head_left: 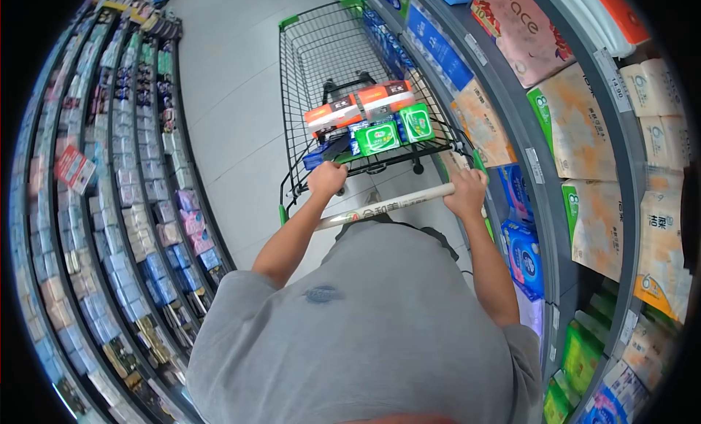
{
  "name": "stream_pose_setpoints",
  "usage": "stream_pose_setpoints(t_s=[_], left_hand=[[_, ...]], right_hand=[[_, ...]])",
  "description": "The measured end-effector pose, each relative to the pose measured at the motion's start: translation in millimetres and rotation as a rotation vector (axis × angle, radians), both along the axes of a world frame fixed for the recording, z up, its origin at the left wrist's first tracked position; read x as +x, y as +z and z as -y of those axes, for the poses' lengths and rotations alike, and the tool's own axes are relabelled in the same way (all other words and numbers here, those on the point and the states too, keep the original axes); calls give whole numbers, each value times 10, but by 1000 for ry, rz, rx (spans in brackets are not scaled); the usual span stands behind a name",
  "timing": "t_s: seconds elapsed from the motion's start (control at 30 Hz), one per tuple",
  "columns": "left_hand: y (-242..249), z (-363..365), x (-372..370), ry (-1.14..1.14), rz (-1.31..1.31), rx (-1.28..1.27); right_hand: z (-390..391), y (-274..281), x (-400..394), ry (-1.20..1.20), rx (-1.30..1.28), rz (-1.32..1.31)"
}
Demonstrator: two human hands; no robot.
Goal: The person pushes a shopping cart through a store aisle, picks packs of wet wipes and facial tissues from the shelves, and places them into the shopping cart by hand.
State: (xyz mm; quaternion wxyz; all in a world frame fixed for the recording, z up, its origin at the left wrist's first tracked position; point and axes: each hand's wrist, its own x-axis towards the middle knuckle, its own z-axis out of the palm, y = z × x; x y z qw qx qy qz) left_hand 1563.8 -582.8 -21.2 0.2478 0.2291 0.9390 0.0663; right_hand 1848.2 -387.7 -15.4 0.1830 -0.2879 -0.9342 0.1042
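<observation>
My right hand [466,193] is wrapped round the right end of the white handle [387,206] of a shopping cart [314,59]. Beyond the handle's left end, my left hand [326,179] is closed at the rear edge of the basket. A dark shape [336,147] lies just past its fingers; whether the hand holds it is unclear. Orange-and-white packs [387,98] sit in the basket behind green packs [377,138]. Blue packaging [315,160] shows beside my left hand.
Shelves [109,168] of small packs curve along the left, with a red-and-white sign [74,169]. Shelves of tissue packs [584,125] stand close on the right, beside the cart. Grey tiled floor [226,81] runs between them.
</observation>
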Motion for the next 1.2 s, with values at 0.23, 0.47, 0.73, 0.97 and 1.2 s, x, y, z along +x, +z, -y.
stream_pose_setpoints(t_s=[0.23, 0.47, 0.73, 0.97, 1.2], left_hand=[[-63, 120, 436, 38, -42, 10], [-86, 265, 934, -5, 7, 32], [-198, 398, 1611, -3, -99, -8], [-211, 465, 2119, 23, -106, 17], [-68, 453, 2244, -157, -36, 282]], right_hand=[[80, 28, 505, 72, -66, -48], [81, 93, 1109, 180, -105, -112], [135, 43, 1762, 202, -128, -202], [140, -51, 2168, 199, -90, -208], [114, 43, 2382, 139, -99, -10]])
